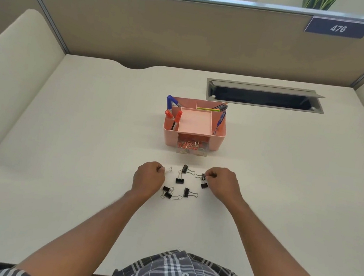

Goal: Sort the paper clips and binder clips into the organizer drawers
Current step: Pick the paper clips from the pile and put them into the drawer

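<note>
Fingers (209,175) of right hand (222,184) pinched a binder clip (203,176); left hand (148,177) pinched another (168,169). Six more clips (179,180) lay between on table (60,146). Picking step; next, carry to drawer (191,148) at 12 o'clock.

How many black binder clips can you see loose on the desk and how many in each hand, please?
Loose binder clips on the desk: 6, at
Binder clip in left hand: 1, body hidden
Binder clip in right hand: 1
Total: 8
</note>
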Demonstrator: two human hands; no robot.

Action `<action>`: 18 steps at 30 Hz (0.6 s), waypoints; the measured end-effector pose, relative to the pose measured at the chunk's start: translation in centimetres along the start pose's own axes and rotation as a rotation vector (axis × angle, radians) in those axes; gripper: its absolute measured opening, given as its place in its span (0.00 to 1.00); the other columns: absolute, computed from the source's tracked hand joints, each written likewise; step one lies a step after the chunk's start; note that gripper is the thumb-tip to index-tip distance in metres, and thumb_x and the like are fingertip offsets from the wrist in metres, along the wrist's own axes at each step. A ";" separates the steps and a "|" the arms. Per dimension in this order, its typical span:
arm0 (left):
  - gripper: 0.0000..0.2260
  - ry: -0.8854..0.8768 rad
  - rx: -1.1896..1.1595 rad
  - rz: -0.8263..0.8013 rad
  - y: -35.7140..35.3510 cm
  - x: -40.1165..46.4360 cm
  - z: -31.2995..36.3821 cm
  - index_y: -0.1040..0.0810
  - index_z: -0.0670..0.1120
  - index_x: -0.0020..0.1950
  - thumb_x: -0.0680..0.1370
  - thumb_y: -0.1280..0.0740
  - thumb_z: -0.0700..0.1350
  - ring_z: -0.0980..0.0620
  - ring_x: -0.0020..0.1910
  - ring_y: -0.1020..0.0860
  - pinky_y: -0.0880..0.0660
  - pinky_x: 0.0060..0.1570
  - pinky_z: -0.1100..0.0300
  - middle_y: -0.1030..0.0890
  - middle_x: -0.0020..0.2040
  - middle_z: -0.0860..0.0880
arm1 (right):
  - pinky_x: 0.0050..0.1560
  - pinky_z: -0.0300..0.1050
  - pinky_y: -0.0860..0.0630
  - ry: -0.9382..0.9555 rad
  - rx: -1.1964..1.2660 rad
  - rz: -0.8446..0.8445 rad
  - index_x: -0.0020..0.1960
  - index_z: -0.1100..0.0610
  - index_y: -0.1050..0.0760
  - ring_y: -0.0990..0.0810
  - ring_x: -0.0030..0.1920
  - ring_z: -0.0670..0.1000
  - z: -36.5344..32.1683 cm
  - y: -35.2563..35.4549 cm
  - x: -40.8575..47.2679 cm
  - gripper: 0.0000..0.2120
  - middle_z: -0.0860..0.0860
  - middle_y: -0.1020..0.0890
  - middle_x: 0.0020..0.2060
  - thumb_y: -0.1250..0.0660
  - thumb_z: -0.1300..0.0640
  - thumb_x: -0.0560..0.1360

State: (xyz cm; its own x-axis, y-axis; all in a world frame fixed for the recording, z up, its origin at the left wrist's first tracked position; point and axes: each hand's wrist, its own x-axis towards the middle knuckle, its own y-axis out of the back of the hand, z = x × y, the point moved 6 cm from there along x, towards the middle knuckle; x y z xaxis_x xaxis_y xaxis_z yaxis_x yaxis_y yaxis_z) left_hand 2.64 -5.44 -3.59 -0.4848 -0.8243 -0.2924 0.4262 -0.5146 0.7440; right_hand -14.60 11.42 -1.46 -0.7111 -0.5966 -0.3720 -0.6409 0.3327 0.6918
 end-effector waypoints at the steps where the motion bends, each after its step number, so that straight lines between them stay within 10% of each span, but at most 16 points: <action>1: 0.09 -0.002 0.026 -0.003 -0.1 0.2 -0.1 0.17 0.48 0.47 0.78 0.38 0.45 0.47 0.46 0.21 0.28 0.44 0.57 0.16 0.45 0.49 | 0.41 0.41 0.27 0.004 -0.041 -0.021 0.44 0.52 0.17 0.19 0.44 0.50 0.1 -0.4 -0.1 0.11 0.46 0.15 0.42 0.38 0.62 0.74; 7: 0.12 -0.019 0.062 0.031 -0.2 0.6 -0.5 0.24 0.45 0.60 0.78 0.35 0.48 0.46 0.53 0.21 0.28 0.52 0.55 0.18 0.51 0.47 | 0.47 0.46 0.23 0.116 -0.249 -0.079 0.47 0.53 0.18 0.20 0.47 0.54 -0.3 -2.1 -1.1 0.10 0.49 0.18 0.45 0.38 0.60 0.74; 18: 0.05 -0.682 0.293 0.035 -3.1 -5.4 0.0 0.21 0.51 0.46 0.71 0.31 0.46 0.49 0.51 0.29 0.35 0.47 0.52 0.28 0.52 0.51 | 0.44 0.50 0.24 0.272 -0.447 -0.052 0.48 0.55 0.21 0.24 0.49 0.55 -0.4 -4.5 -2.6 0.10 0.52 0.24 0.47 0.41 0.56 0.79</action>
State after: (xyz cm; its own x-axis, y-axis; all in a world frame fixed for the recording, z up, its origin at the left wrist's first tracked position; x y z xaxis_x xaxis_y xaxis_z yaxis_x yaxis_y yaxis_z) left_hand 3.94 0.61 -4.28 -0.8819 -0.4606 0.1010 0.2751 -0.3286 0.9035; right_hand -9.77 11.20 -3.39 -0.5426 -0.7921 -0.2797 -0.4456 -0.0109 0.8952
